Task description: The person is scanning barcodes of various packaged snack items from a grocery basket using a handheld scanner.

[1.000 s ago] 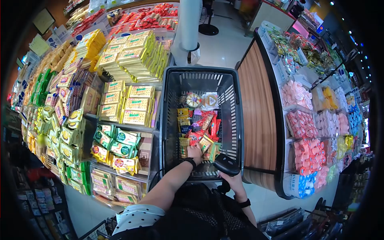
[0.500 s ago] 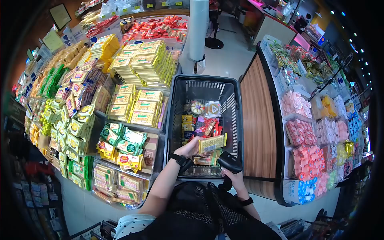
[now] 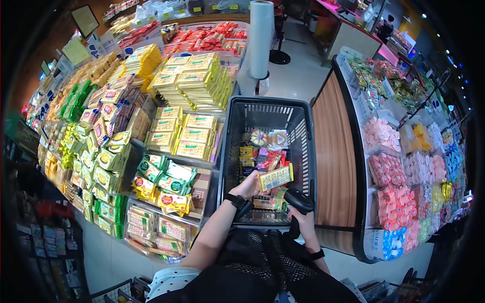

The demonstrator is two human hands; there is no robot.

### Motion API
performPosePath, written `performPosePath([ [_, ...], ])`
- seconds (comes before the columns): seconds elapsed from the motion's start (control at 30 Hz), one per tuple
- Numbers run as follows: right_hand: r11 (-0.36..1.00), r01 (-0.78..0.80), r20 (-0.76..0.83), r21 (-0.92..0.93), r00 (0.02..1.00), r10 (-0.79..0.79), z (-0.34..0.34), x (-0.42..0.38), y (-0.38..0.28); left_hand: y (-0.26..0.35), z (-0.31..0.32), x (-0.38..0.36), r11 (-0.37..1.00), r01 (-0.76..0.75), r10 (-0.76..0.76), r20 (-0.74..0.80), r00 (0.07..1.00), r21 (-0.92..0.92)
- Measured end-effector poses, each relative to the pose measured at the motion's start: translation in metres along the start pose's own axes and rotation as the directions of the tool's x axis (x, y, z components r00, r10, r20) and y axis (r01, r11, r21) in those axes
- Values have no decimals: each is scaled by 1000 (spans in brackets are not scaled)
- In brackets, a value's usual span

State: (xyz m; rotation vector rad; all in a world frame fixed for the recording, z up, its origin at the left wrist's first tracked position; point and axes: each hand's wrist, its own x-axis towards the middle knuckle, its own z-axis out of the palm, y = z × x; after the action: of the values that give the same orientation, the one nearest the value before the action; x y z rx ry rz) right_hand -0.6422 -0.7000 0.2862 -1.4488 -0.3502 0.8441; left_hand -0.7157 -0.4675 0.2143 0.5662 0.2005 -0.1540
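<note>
My left hand (image 3: 247, 186) grips a yellow packet of biscuits (image 3: 276, 177) by its left end, tilted a little, above the black shopping basket (image 3: 228, 151). A black handheld barcode scanner (image 3: 299, 199) is in my right hand (image 3: 303, 222), its head over the basket's near right corner and pointing toward the packet. Inside the basket lie several snack packs, among them a red packet (image 3: 285, 160), small yellow packets (image 3: 246, 151) and a round clear-wrapped item (image 3: 259, 137). Another biscuit pack (image 3: 270, 203) rests below the held one, partly covered by the scanner.
On the left a tiered display holds stacked yellow biscuit packs (image 3: 194, 134), green and white packets (image 3: 177, 177) and several other snacks. A wood-panelled stand (image 3: 336, 151) with bins of pink wrapped sweets (image 3: 396, 204) is on the right. A roll of plastic bags (image 3: 260, 40) stands beyond the basket.
The whole view has shifted slightly, so everything appears further right. The biscuit packet has tilted a bit more, its right end higher. Both hands keep their holds.
</note>
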Motion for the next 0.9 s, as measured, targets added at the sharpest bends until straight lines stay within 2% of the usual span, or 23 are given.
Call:
performPosePath([
  [0.07,999,3,7,-34,1000,-3,4,-2,-4,-1,0,-2,999,9,-10,-52,999,-32],
  [0.1,1000,6,-19,-17,1000,-6,8,-7,-11,5,12,-8,999,-19,21,-72,997,31],
  [0.13,1000,9,-45,-1,999,-9,11,-9,-13,6,18,-10,996,-61,62,-15,998,69],
  [0.23,1000,5,-16,31,1000,-5,2,-9,3,15,35,-21,983,-91,102,-61,993,162],
  [0.33,1000,-2,3,3,1000,2,6,-13,0,40,73,-52,916,-56,119,-134,984,398],
  [0.37,1000,5,-9,-21,1000,-5,9,-15,-3,45,82,-62,917,-64,130,-144,981,395],
  [0.43,998,14,-13,-62,1000,-15,9,-17,-2,54,93,-87,826,-82,267,-258,929,557],
  [0.47,998,15,-5,-62,1000,-16,3,-15,6,56,97,-100,824,-172,362,-267,893,541],
  [0.53,993,81,-50,-81,995,-85,3,-12,10,56,93,-120,788,-253,513,-371,774,561],
  [0.57,998,35,-38,-46,999,-37,1,-15,9,56,88,-128,767,-268,577,-444,686,582],
  [0.6,998,37,-35,-44,999,-38,2,-16,7,56,85,-135,720,-240,656,-526,542,651],
  [0.67,1000,-28,17,11,999,28,2,-16,5,55,61,-136,680,-297,732,-600,323,670],
  [0.73,999,-40,30,21,999,39,2,-15,3,64,49,-138,731,-397,668,-700,251,555],
  [0.8,998,-52,43,31,998,50,2,-14,2,70,31,-131,741,-452,639,-727,251,496],
  [0.87,998,-66,54,14,996,65,0,-15,1,77,24,-121,798,-404,517,-853,76,448],
  [0.9,998,-62,50,14,997,62,-2,-15,5,80,18,-117,766,-481,521,-850,76,427],
])
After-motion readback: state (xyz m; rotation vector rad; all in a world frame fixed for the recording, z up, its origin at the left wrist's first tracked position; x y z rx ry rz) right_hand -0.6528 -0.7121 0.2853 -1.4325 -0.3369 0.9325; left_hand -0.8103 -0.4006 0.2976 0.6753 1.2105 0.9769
